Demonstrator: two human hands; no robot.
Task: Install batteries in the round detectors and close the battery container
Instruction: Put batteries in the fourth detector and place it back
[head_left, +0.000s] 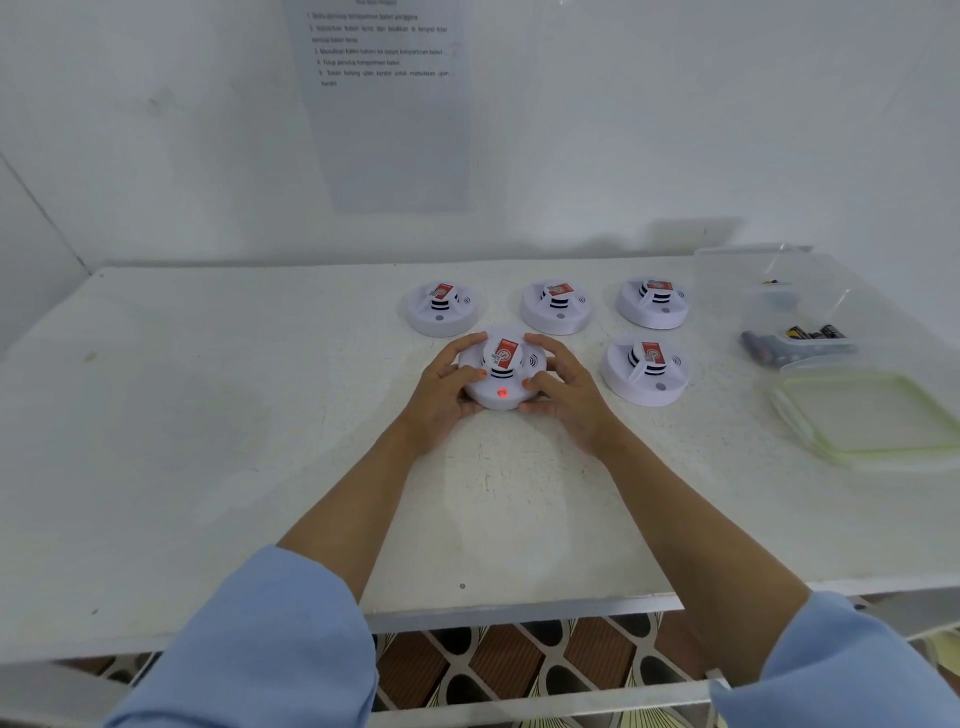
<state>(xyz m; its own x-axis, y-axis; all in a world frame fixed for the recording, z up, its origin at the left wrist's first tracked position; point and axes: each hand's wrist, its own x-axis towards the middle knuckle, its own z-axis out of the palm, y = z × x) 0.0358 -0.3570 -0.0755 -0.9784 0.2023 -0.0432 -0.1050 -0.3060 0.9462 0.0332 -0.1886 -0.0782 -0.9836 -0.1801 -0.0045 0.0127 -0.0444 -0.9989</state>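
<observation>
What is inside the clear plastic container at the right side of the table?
Dark batteries lie at the bottom of the container, some with yellow marks. Its green-rimmed lid lies beside it. The cloudy wall blurs the batteries, so their number cannot be told.

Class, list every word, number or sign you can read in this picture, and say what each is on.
Wall sheet: numbered lines 1 to 5; line 4 seems to read "Tutup penutup kompartmen bateri"; rest blurred.
Red labels on detectors: too small to read.
Sound-wave sign beside each label, no words.
Batteries: print unreadable.
</observation>
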